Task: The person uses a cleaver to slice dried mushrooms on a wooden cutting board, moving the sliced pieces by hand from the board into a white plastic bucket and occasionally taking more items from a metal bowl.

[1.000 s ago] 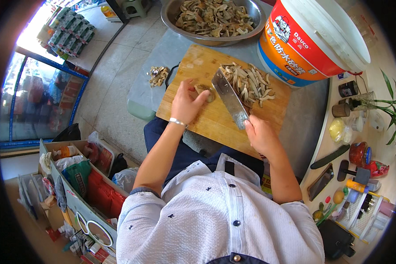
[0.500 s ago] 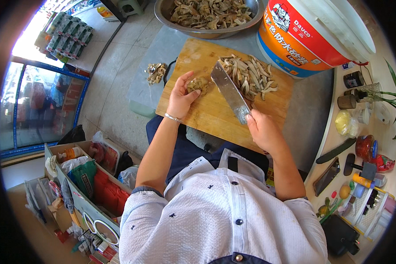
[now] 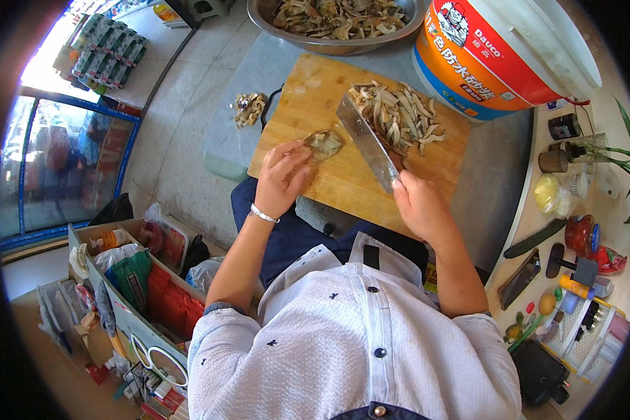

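Flat on the wooden cutting board [image 3: 297, 105] lies a single greyish-brown mushroom cap [image 3: 323, 143]. My left hand [image 3: 281, 175] rests at its near left edge, fingers loosely stretched and thumb apart, fingertips at the mushroom without gripping it. In my right hand [image 3: 421, 205] is a cleaver [image 3: 368, 143], held by its handle at the near side of the board. Its wide blade slants away to the left, beside a heap of sliced mushroom strips [image 3: 402, 115] on the right part of the board. The handle is mostly hidden by my fingers.
A metal basin [image 3: 336, 45] of mushrooms stands beyond the board, with a large orange and red bucket [image 3: 490, 63] at the far right. Mushroom trimmings [image 3: 250, 110] lie left of the board. On the right, a counter [image 3: 539, 241] carries a phone, jars and small items.
The mushroom, held up in my left hand before, now lies flat on the board. My left hand has let go and drawn slightly nearer. The cleaver has barely moved.
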Demonstrator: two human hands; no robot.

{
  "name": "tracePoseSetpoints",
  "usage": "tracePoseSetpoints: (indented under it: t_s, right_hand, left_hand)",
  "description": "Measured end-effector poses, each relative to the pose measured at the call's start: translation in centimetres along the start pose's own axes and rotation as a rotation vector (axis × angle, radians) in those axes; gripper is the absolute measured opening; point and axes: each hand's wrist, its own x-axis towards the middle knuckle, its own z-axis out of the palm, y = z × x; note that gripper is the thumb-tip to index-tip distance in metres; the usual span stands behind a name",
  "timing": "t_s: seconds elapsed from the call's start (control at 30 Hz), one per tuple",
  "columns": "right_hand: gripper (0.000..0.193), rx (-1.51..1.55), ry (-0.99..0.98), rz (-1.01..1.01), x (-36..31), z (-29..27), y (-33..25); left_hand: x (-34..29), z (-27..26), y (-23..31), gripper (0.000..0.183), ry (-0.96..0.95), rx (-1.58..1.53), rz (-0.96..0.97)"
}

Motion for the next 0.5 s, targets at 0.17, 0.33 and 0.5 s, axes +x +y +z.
tracePoseSetpoints:
  t_s: [0.17, 0.33, 0.5]
  right_hand:
    - [0.024, -0.051, -0.017, -0.026, 0.1, 0.0, -0.3]
    - [0.027, 0.362, -0.059, 0.126, -0.5, 0.4, 0.9]
    - [0.03, 0.746, -0.202, 0.248, -2.3, -1.4, -0.4]
  left_hand:
    - [0.4, 2.3, 0.2, 0.028, 0.203, -0.091, -0.196]
    - [3.8, 2.8, 1.2, 0.031, 0.058, 0.179, -0.068]
    - [3.8, 3.1, 0.4, 0.019, 0.084, -0.003, -0.199]
